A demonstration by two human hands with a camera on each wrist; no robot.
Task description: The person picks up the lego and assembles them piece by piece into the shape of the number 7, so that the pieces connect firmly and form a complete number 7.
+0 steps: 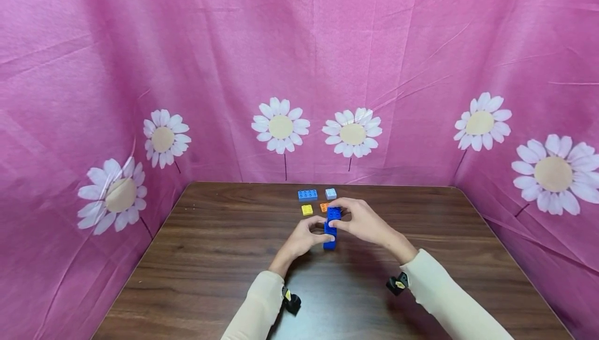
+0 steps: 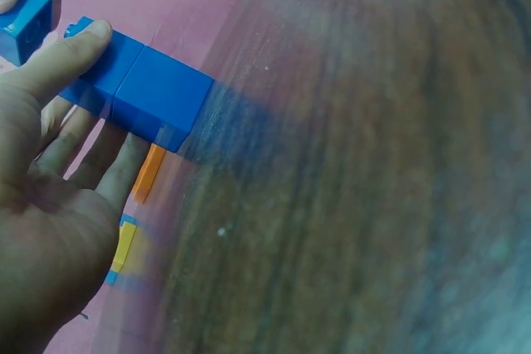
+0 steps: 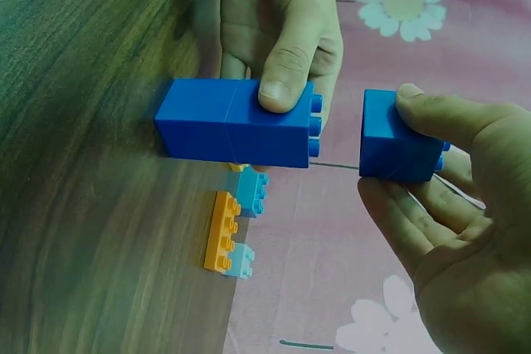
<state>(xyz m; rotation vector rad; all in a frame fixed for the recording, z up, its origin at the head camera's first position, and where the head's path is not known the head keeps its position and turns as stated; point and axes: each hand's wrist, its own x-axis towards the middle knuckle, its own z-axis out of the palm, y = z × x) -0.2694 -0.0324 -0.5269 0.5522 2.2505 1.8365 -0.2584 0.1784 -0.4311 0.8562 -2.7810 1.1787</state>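
Two blue toy bricks joined into an upright stack (image 3: 236, 122) stand on the wooden table. My left hand (image 1: 301, 238) grips the upper brick of the stack, thumb on the near side and fingers behind. Above it, my right hand (image 1: 367, 223) pinches a single blue brick (image 3: 390, 134) between thumb and fingers, studs facing up. In the right wrist view a gap separates this brick's underside from the studs on top of the stack, and the two are roughly lined up.
Beyond the hands lie an orange brick (image 1: 324, 207), a yellow brick (image 1: 307, 210), a longer light-blue brick (image 1: 308, 195) and a pale blue brick (image 1: 330, 193). A pink cloth (image 1: 299, 43) with printed daisies hangs behind the table's back edge.
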